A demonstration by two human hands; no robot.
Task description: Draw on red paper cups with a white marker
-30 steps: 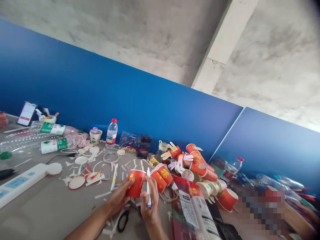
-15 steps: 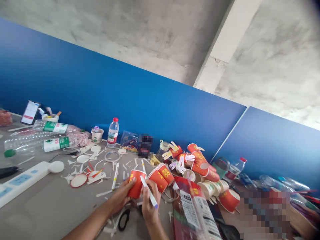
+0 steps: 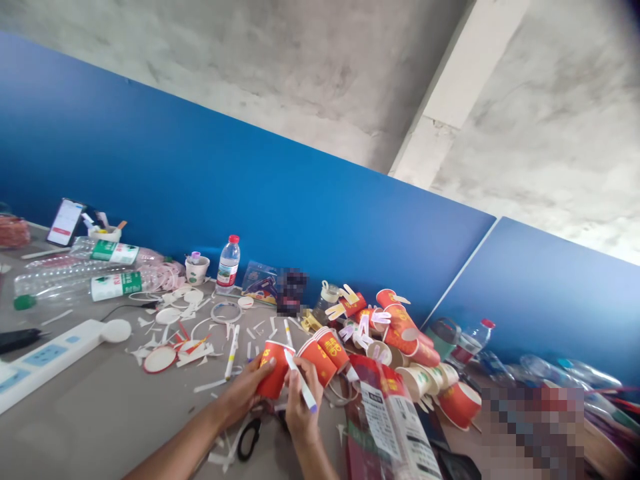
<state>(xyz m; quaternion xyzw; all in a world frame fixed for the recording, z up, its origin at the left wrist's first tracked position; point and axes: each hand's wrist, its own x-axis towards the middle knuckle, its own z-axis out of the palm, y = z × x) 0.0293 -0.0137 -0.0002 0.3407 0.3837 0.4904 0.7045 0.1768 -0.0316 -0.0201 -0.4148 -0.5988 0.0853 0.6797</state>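
My left hand [image 3: 246, 387] is wrapped round a red paper cup [image 3: 275, 373], thumb on its near side. Between the fingers of my right hand [image 3: 304, 403] is a white marker [image 3: 299, 379] with a purple end towards me; its other end meets the cup's side near the rim. Whether it leaves a mark there I cannot tell. Just right of the cup lie several nested red paper cups [image 3: 316, 360]. Below my hands is a pair of scissors [image 3: 249, 440], partly hidden, with a black handle loop showing. Another marker [image 3: 232, 352] lies left of the cup.
Paper scraps and a round red-rimmed piece [image 3: 160, 359] litter the table at left, beside a white power strip [image 3: 53, 357]. Behind stand a water bottle [image 3: 229, 267] and a phone [image 3: 65, 221]. Decorated cups [image 3: 400, 320] pile up at right, near a plastic cup sleeve [image 3: 380, 420].
The whole view has shifted slightly. Both hands keep their hold on the cup and marker, with hardly any movement between them.
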